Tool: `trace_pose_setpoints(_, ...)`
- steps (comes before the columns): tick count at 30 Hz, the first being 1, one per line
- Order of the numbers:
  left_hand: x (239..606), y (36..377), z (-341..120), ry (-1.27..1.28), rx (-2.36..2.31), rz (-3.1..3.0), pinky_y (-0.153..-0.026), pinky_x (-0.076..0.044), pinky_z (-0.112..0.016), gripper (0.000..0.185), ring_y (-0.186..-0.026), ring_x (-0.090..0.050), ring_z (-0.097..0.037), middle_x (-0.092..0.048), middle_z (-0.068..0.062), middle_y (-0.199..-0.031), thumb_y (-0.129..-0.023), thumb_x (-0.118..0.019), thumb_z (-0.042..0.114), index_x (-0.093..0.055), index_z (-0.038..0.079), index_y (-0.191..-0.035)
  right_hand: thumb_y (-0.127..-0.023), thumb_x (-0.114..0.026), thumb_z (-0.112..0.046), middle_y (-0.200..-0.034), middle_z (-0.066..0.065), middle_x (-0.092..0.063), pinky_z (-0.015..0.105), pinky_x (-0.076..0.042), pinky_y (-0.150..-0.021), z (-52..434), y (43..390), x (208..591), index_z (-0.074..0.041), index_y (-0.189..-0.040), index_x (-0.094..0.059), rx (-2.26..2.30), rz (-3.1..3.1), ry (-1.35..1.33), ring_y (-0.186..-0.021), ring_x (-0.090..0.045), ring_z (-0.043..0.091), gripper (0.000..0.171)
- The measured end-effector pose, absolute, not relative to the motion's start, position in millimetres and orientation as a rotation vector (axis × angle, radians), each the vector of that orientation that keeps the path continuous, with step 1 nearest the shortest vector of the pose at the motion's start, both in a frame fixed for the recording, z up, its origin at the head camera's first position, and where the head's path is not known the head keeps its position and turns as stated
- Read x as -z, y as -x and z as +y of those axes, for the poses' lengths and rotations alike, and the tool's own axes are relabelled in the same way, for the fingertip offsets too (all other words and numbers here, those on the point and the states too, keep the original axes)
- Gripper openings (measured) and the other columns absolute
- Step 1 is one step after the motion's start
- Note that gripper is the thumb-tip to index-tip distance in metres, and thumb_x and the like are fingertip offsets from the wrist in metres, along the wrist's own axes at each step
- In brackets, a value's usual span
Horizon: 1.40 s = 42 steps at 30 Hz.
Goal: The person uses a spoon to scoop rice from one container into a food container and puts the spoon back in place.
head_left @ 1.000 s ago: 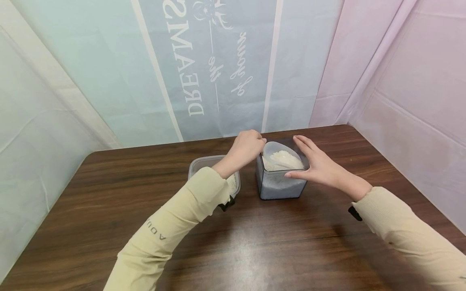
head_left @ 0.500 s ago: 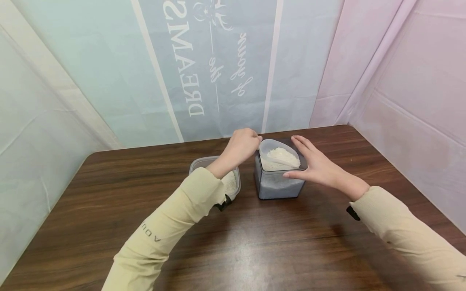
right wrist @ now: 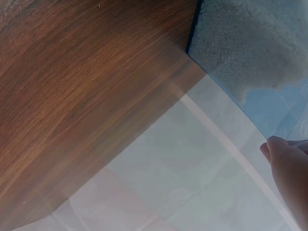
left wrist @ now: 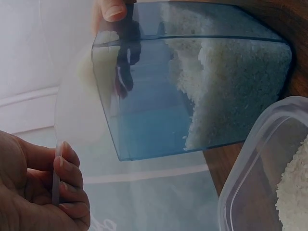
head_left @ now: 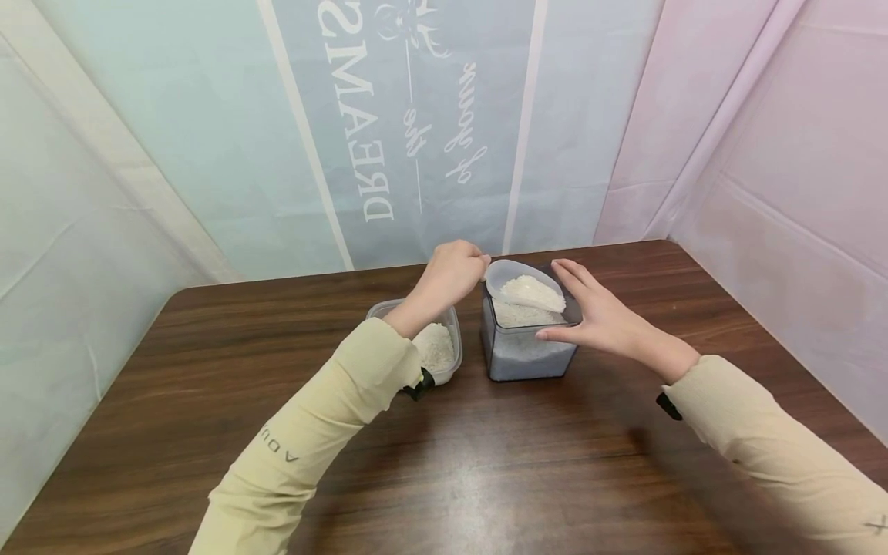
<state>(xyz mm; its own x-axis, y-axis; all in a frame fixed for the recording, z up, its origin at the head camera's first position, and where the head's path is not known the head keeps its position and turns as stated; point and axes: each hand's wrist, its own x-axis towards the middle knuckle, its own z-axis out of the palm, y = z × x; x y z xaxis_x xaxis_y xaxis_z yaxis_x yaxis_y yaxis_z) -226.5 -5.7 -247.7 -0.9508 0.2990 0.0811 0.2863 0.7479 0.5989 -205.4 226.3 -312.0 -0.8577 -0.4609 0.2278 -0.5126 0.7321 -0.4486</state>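
My left hand (head_left: 452,271) pinches the thin handle of a translucent plastic scoop (head_left: 499,273); in the left wrist view the handle (left wrist: 56,187) lies between thumb and fingers. White rice (head_left: 530,291) is heaped in the scoop, which is tilted over the mouth of a bluish clear rice container (head_left: 530,362). More rice fills that container's lower part, piled to one side. My right hand (head_left: 605,316) grips the container's right side at the rim, thumb in front and fingers behind. A smaller clear tub (head_left: 455,347), partly hidden under my left forearm, holds rice too.
Both containers stand side by side on a dark wooden table (head_left: 486,462), towards its far edge. Printed fabric (head_left: 444,116) hangs right behind, with pale fabric walls on the left and right. A black strap (head_left: 419,385) circles the left wrist.
My left hand has drawn the scoop slightly left and up, lifting it above the container's rim with its rice. The right hand keeps its hold on the container, which has shifted slightly left.
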Motion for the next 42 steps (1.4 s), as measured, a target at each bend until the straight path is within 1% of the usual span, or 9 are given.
trace_pose_setpoints(4, 246, 226, -8, -0.486, -1.035, 2.916, -0.058, -0.034, -0.025, 0.035, -0.063, -0.043, -0.017, -0.052, -0.001, -0.067, -0.093, -0.043, 0.02, -0.057, 0.011, -0.063, -0.07, -0.075, -0.043, -0.145, 0.017, -0.02, 0.053, -0.026, -0.099, 226, 206, 313, 0.001, -0.143, -0.019, -0.783, -2.817, -0.796, -0.131, -0.023, 0.036, 0.102)
trace_pose_setpoints(10, 244, 224, -11, -0.483, -1.054, 2.915, -0.056, -0.032, -0.025, 0.035, -0.06, -0.038, -0.017, -0.047, -0.002, -0.064, -0.093, -0.043, 0.02, -0.056, 0.01, -0.062, -0.069, -0.076, -0.042, -0.144, 0.017, -0.021, 0.052, -0.027, -0.099, 227, 206, 314, 0.002, -0.142, -0.02, -0.78, -2.8, -0.804, -0.129, -0.026, 0.037, 0.102)
trace_pose_setpoints(14, 244, 225, -14, -0.478, -1.058, 2.926, -0.056, -0.031, -0.025, 0.034, -0.059, -0.037, -0.016, -0.046, -0.001, -0.062, -0.092, -0.043, 0.019, -0.055, 0.01, -0.061, -0.068, -0.077, -0.042, -0.144, 0.017, -0.022, 0.052, -0.027, -0.099, 227, 206, 315, 0.003, -0.141, -0.021, -0.772, -2.786, -0.811, -0.129, -0.026, 0.037, 0.102)
trace_pose_setpoints(21, 245, 225, -20, -0.459, -1.092, 2.932, -0.055, -0.03, -0.025, 0.034, -0.056, -0.034, -0.015, -0.039, 0.001, -0.056, -0.092, -0.044, 0.021, -0.056, 0.01, -0.062, -0.068, -0.077, -0.041, -0.144, 0.018, -0.022, 0.052, -0.027, -0.099, 227, 206, 315, 0.004, -0.141, -0.022, -0.767, -2.777, -0.812, -0.129, -0.026, 0.037, 0.102)
trace_pose_setpoints(27, 245, 225, -25, -0.427, -1.139, 2.903, -0.055, -0.031, -0.026, 0.034, -0.053, -0.035, -0.015, -0.041, 0.001, -0.056, -0.094, -0.044, 0.022, -0.059, 0.009, -0.067, -0.068, -0.077, -0.041, -0.144, 0.017, -0.022, 0.052, -0.027, -0.099, 227, 206, 315, 0.004, -0.141, -0.022, -0.773, -2.78, -0.808, -0.129, -0.027, 0.036, 0.102)
trace_pose_setpoints(30, 245, 225, -27, -0.413, -1.155, 2.905, -0.057, -0.033, -0.026, 0.033, -0.054, -0.038, -0.015, -0.044, 0.001, -0.057, -0.094, -0.044, 0.023, -0.059, 0.009, -0.068, -0.068, -0.077, -0.041, -0.144, 0.017, -0.023, 0.052, -0.027, -0.099, 227, 206, 315, 0.004, -0.141, -0.022, -0.777, -2.778, -0.81, -0.129, -0.027, 0.036, 0.102)
trace_pose_setpoints(35, 245, 224, -32, -0.373, -1.198, 2.889, -0.059, -0.034, -0.027, 0.033, -0.053, -0.037, -0.014, -0.043, 0.001, -0.055, -0.093, -0.045, 0.024, -0.059, 0.009, -0.067, -0.069, -0.076, -0.041, -0.144, 0.017, -0.022, 0.052, -0.027, -0.098, 227, 205, 314, 0.003, -0.141, -0.021, -0.784, -2.784, -0.81, -0.128, -0.028, 0.035, 0.101)
trace_pose_setpoints(38, 246, 224, -35, -0.352, -1.22, 2.875, -0.058, -0.033, -0.028, 0.034, -0.052, -0.036, -0.014, -0.042, 0.001, -0.054, -0.093, -0.045, 0.024, -0.058, 0.009, -0.066, -0.069, -0.076, -0.041, -0.144, 0.017, -0.022, 0.052, -0.027, -0.099, 227, 205, 314, 0.004, -0.141, -0.021, -0.785, -2.789, -0.809, -0.129, -0.027, 0.036, 0.101)
trace_pose_setpoints(42, 248, 224, -39, -0.334, -1.256, 2.857, -0.058, -0.034, -0.028, 0.034, -0.053, -0.037, -0.014, -0.042, 0.001, -0.054, -0.093, -0.045, 0.024, -0.059, 0.009, -0.067, -0.069, -0.076, -0.041, -0.144, 0.018, -0.021, 0.053, -0.024, -0.101, 227, 205, 314, 0.004, -0.141, -0.021, -0.788, -2.793, -0.802, -0.132, -0.02, 0.037, 0.102)
